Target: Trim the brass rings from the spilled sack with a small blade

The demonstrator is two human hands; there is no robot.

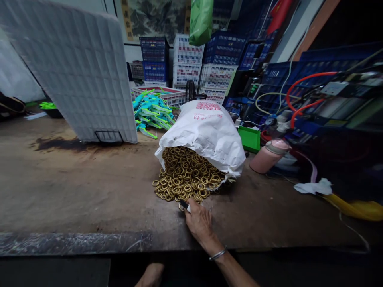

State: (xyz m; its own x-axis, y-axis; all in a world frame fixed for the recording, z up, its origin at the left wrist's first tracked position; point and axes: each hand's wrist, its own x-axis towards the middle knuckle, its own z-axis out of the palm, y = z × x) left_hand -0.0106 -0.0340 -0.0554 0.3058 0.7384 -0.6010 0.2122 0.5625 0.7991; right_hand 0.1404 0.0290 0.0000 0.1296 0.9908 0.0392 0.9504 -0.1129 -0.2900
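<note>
My right hand is closed round a small tool with a black tip and a pale part by the fingers; its kind is unclear. The tip is beside a brass-coloured ring at the near side of a heap of rings. These rings spill onto the table from the mouth of a white woven sack lying on its side with red print. Of my left arm, only a part shows below the table's front edge; its fingers are hidden.
On the wooden table stands a tall grey-white padded panel at left. Turquoise-and-green pieces are heaped behind. To the right are a green tray, a pink bottle and machinery with red hoses. Stacked crates line the back.
</note>
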